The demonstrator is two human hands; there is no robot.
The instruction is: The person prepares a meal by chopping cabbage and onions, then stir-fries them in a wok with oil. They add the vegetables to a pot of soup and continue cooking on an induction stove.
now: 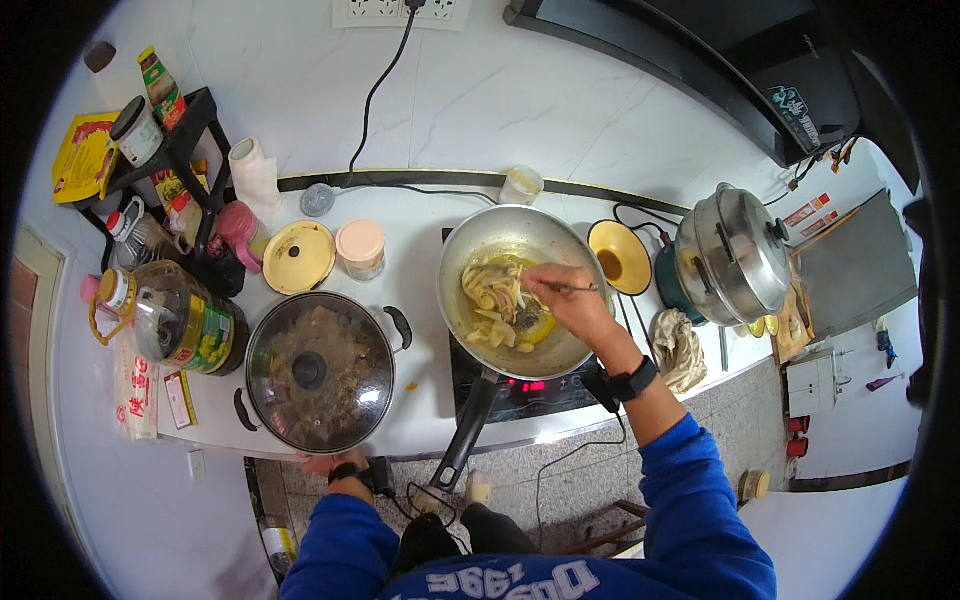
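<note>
My right hand [566,298] is closed around the handle of a metal utensil [581,287] over a deep metal wok [517,217]. Sliced, pale yellow food [493,292] lies in yellow oil in the wok; the utensil's lower end is hidden or blurred. The wok sits on a black induction cooker [551,397] with a lit red display, and its black handle [469,431] points towards me. My left hand [335,462] is at the counter's front edge, below a wide pan with a glass lid [341,360]; its fingers are partly hidden, so its hold is unclear.
A yellow enamel bowl [636,259] with brown liquid and a stacked metal steamer [731,255] stand right of the wok. A crumpled cloth [677,352] lies near the front edge. Left are an oil jug [191,322], a pink-lidded jar [361,251], a yellow lid [307,247] and a black rack [180,154].
</note>
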